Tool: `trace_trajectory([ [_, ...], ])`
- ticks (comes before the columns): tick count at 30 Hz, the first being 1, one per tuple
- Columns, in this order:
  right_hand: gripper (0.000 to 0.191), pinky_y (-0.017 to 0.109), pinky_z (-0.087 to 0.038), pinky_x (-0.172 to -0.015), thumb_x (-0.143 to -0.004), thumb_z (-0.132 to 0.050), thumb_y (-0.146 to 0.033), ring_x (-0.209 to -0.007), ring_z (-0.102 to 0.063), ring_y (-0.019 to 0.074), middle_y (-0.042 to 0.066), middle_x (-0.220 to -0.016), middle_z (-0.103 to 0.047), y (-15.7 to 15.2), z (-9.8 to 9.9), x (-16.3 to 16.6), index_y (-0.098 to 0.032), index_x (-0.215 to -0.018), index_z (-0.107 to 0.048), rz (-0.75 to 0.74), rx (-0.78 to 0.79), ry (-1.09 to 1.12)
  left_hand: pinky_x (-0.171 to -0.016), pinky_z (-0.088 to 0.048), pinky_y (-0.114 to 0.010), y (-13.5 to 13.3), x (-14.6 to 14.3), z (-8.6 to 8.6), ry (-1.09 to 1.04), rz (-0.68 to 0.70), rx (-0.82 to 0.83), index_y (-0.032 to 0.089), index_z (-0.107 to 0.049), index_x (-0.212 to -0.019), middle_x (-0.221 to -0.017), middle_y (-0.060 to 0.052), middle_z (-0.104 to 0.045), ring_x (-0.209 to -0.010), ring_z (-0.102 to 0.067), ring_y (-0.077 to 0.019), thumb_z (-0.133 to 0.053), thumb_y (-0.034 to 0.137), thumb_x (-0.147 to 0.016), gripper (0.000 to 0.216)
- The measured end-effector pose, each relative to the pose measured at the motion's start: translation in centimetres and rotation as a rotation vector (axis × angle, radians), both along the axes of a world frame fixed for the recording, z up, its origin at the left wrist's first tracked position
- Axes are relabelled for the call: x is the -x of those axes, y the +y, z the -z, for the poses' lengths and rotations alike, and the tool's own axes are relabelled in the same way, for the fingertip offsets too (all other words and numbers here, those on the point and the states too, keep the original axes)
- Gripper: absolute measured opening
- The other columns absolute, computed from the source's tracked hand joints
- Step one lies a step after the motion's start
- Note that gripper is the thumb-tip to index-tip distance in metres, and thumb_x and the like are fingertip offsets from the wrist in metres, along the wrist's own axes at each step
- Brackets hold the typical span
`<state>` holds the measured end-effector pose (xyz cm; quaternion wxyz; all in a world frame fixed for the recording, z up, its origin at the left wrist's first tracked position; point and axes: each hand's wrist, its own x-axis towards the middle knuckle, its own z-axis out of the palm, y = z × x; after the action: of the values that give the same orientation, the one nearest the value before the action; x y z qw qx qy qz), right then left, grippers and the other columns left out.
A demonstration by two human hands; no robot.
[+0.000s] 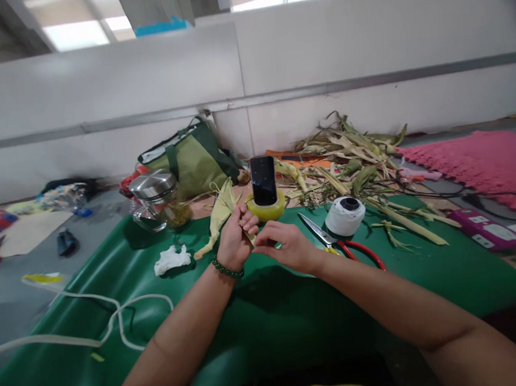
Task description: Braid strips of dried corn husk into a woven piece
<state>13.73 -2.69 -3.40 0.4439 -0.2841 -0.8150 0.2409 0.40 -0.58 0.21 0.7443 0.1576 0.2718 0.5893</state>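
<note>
My left hand, with a green bead bracelet on its wrist, is closed around a narrow pale-green corn husk strip. The fingers of my right hand pinch together at the strip's lower end. Most of the strip is hidden by my fingers. Just behind my left hand is a larger pale-yellow corn husk piece with thin strands at its top; I cannot tell whether the hand touches it. Right of my right hand lie red-handled scissors, blades open, beside a white spool.
A phone stands upright in a yellow tape roll ahead. A glass jar, a green bag and crumpled white tissue are at left. Husks pile up at back right. A purple power strip sits far right.
</note>
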Motion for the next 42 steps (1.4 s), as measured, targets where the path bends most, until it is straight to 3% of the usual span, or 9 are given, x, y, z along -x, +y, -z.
trace_trajectory([
  [3,0.021,0.025,-0.047,-0.067,-0.089,-0.061,-0.037,-0.07,-0.059,0.0138,0.004,-0.078,-0.065,0.1,0.0,-0.2,-0.02,-0.08,-0.066,0.029,-0.075,-0.049,-0.037,-0.028,-0.01,-0.1,-0.1,0.1,0.011,0.014,-0.006,0.017,-0.044,-0.072,-0.052,0.008,-0.025,-0.038,-0.028,-0.0031,-0.038,0.033,-0.1,0.033],
  [8,0.02,0.024,-0.046,-0.061,-0.087,-0.061,-0.038,-0.063,-0.056,0.0123,0.003,-0.075,-0.063,0.0,-0.7,-0.7,-0.018,-0.085,-0.063,0.03,-0.011,0.039,-0.036,-0.024,-0.007,-0.2,0.4,-1.0,-0.009,0.0,0.02,0.016,-0.043,-0.069,-0.05,0.009,-0.02,-0.036,-0.022,-0.0025,-0.026,0.03,-0.102,0.04],
  [18,0.011,0.022,-0.044,-0.06,-0.089,-0.053,-0.024,-0.066,-0.059,0.0117,0.003,-0.076,-0.067,-0.6,-0.6,-0.2,-0.02,-0.083,-0.061,0.102,-0.393,-0.148,-0.034,-0.022,-0.008,-0.9,0.4,-1.1,-0.079,0.069,-0.03,0.018,-0.039,-0.068,-0.05,0.008,-0.02,-0.036,-0.021,-0.004,-0.022,0.033,-0.102,0.041],
  [26,0.008,0.022,-0.043,-0.059,-0.086,-0.054,-0.02,-0.066,-0.06,0.0113,0.002,-0.072,-0.067,-0.7,-0.5,-0.1,-0.019,-0.082,-0.06,0.156,-0.524,-0.162,-0.033,-0.024,-0.008,-1.1,0.3,-1.1,-0.143,0.083,-0.025,0.017,-0.038,-0.07,-0.048,0.009,-0.021,-0.034,-0.027,-0.0028,-0.019,0.034,-0.103,0.042],
  [32,0.009,0.02,-0.042,-0.057,-0.085,-0.054,-0.017,-0.06,-0.059,0.0088,-0.001,-0.068,-0.066,-0.7,-0.5,-0.2,-0.018,-0.077,-0.059,0.166,-0.504,-0.15,-0.034,-0.025,-0.008,-1.0,0.3,-0.9,-0.139,0.08,-0.029,0.017,-0.039,-0.069,-0.047,0.009,-0.022,-0.034,-0.03,-0.0019,-0.019,0.033,-0.103,0.043],
  [42,0.013,0.022,-0.038,-0.054,-0.084,-0.05,-0.014,-0.06,-0.058,0.0106,0.0,-0.066,-0.064,-0.8,-0.7,-0.1,-0.018,-0.075,-0.059,0.221,-0.634,-0.233,-0.035,-0.027,-0.008,-0.9,0.1,-0.9,-0.121,0.058,-0.029,0.017,-0.039,-0.069,-0.048,0.009,-0.022,-0.035,-0.028,-0.0029,-0.021,0.032,-0.103,0.042],
])
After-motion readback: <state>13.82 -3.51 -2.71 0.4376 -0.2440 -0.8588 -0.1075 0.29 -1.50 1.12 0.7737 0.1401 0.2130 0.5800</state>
